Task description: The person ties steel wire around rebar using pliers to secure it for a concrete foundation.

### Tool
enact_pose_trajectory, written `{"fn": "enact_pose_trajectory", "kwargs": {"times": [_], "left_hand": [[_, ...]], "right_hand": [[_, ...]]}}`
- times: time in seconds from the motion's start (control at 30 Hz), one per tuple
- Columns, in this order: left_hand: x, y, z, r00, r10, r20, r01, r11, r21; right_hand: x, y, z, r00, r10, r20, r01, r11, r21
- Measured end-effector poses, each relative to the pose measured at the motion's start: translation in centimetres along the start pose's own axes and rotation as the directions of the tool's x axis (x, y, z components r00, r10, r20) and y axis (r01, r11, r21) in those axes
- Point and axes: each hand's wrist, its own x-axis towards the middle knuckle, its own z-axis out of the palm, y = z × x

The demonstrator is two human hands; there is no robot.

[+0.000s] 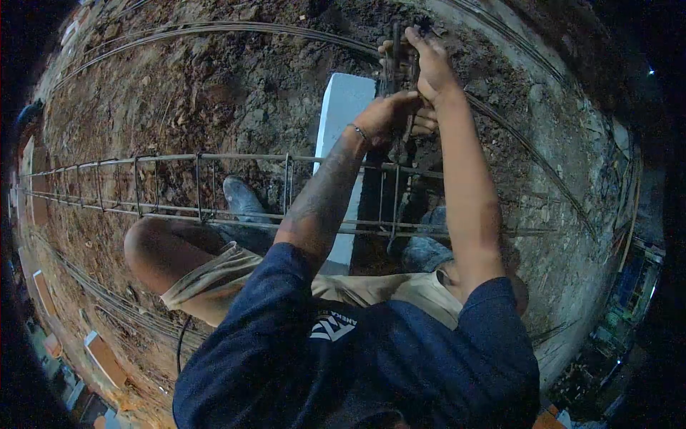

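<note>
Grip of the left hand [391, 116] was closed on a bundle of dark, narrow metal bars [396, 68], with the thumb across the near part and the fingertips showing at the right side. The right hand [434, 70] was positioned farther forward at the same bars, thumb extended; whether its grip was fully closed could not be determined, as the bars partly hid its fingers.

The bars pointed forward from the body, beyond a long, brownish-grey steel reinforcement cage [198, 182] with rectangular ties. This cage ran crosswise over the lower legs, beneath both forearms. A pale grey, straight-edged rectangular block [343, 250] lay lengthwise under the cage, between a grey left boot [244, 196] and a grey right boot [426, 243].

Rough brown soil [243, 93] formed the ground. Long, thin steel rods [236, 27] curved across it ahead of the cage. An orange-sided rectangular block [105, 361] was located at the lower left, well apart from the hands.
</note>
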Motion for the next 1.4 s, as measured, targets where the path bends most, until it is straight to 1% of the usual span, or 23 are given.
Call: {"fn": "enact_pose_trajectory", "kwargs": {"times": [0.13, 0.2, 0.27, 0.3, 0.33, 0.4, 0.47, 0.5, 0.57, 0.6, 0.63, 0.67, 0.7, 0.73, 0.77, 0.87, 0.93, 1.0, 1.13, 1.2, 1.27, 1.33, 1.4], "left_hand": [[1.3, -0.8, -1.0, 0.966, 0.172, -0.193, -0.037, 0.832, 0.553], [1.3, -1.2, -0.2, 0.919, 0.291, -0.266, -0.003, 0.68, 0.734], [0.6, -1.7, 1.1, 0.8, 0.588, -0.121, -0.205, 0.457, 0.866], [0.0, -0.9, 0.9, 0.851, 0.524, 0.037, -0.239, 0.324, 0.915], [0.0, -0.5, 1.3, 0.848, 0.528, 0.051, -0.251, 0.315, 0.915], [-0.6, -1.2, 2.0, 0.979, 0.202, 0.041, -0.202, 0.901, 0.384], [0.3, -1.0, 0.8, 0.969, 0.236, -0.067, -0.132, 0.731, 0.67], [0.7, -0.8, 0.2, 0.94, 0.299, -0.162, -0.003, 0.485, 0.874], [1.3, -2.3, 1.4, 0.798, 0.497, -0.341, 0.032, 0.531, 0.847], [1.1, -2.9, 2.4, 0.584, 0.635, -0.505, 0.05, 0.593, 0.804], [0.8, -3.0, 3.2, 0.509, 0.685, -0.52, 0.079, 0.565, 0.821], [0.5, -3.4, 3.3, 0.513, 0.685, -0.518, 0.079, 0.563, 0.823], [0.1, -3.3, 3.2, 0.618, 0.662, -0.424, -0.051, 0.572, 0.819], [-0.4, -3.0, 2.9, 0.702, 0.64, -0.313, -0.177, 0.583, 0.793], [-0.9, -2.7, 2.7, 0.765, 0.615, -0.192, -0.291, 0.596, 0.749], [-0.6, -0.5, 2.2, 0.805, 0.555, -0.21, -0.091, 0.466, 0.88], [-0.7, 0.9, 4.1, 0.703, 0.683, -0.201, -0.124, 0.395, 0.91], [-2.0, 3.1, 5.6, 0.834, 0.552, 0.022, -0.217, 0.29, 0.932], [-9.8, 4.0, 9.3, 0.82, 0.554, 0.142, -0.299, 0.203, 0.932], [-13.8, 4.5, 9.4, 0.887, 0.452, 0.096, -0.346, 0.51, 0.788], [-16.7, 5.0, 9.8, 0.971, 0.237, -0.02, -0.137, 0.624, 0.77], [-18.4, 5.5, 9.9, 0.971, 0.239, 0.026, -0.12, 0.393, 0.912], [-19.2, 6.1, 9.2, 0.926, 0.354, 0.131, -0.233, 0.266, 0.935]], "right_hand": [[-0.7, -1.2, 2.2, 0.988, 0.132, 0.081, -0.145, 0.972, 0.187], [-0.8, -2.0, 3.8, 0.967, -0.015, -0.254, -0.122, 0.849, -0.514], [-1.7, -3.2, 4.2, 0.959, 0.082, -0.273, -0.199, 0.878, -0.436], [-2.0, -3.4, 2.8, 0.988, 0.144, 0.059, -0.13, 0.972, -0.195], [-1.8, -3.5, 1.8, 0.915, 0.099, 0.391, -0.135, 0.989, 0.066], [-2.1, -3.4, 1.5, 0.916, 0.113, 0.384, -0.148, 0.987, 0.063], [-2.3, -4.1, 1.6, 0.921, 0.123, 0.37, -0.162, 0.984, 0.076], [-2.6, -4.3, 2.2, 0.979, -0.026, 0.202, 0.068, 0.977, -0.203], [-3.7, -5.0, 3.7, 0.99, -0.082, 0.116, 0.127, 0.879, -0.46], [-4.1, -5.2, 4.3, 0.989, -0.146, 0.038, 0.131, 0.714, -0.688], [-1.1, 0.3, 1.9, 0.882, -0.471, -0.006, 0.185, 0.358, -0.915], [-1.3, -0.1, 2.2, 0.881, -0.473, -0.009, 0.183, 0.358, -0.916], [-1.4, -1.2, 2.8, 0.959, -0.257, -0.116, 0.093, 0.676, -0.731], [-1.5, -2.1, 3.3, 0.991, -0.01, -0.132, -0.051, 0.889, -0.455], [-1.6, -2.4, 2.4, 0.993, -0.021, 0.116, 0.019, 1.0, 0.017], [-0.9, -3.2, 1.4, 0.921, -0.074, 0.382, -0.053, 0.948, 0.312], [-0.7, -5.2, 1.3, 0.927, -0.079, 0.366, -0.046, 0.946, 0.32], [-3.0, -9.5, 3.3, 0.922, -0.321, 0.218, 0.362, 0.913, -0.186], [-10.8, -13.8, 6.8, 0.963, -0.271, -0.005, 0.246, 0.882, -0.401], [-13.4, -14.5, 7.9, 0.969, -0.246, 0.0, 0.229, 0.901, -0.369], [-14.7, -13.5, 8.3, 0.978, -0.206, -0.01, 0.19, 0.917, -0.352], [-14.9, -12.5, 8.8, 0.852, -0.51, 0.122, 0.478, 0.66, -0.579], [-15.7, -12.8, 9.0, 0.828, -0.516, 0.22, 0.5, 0.502, -0.706]]}}
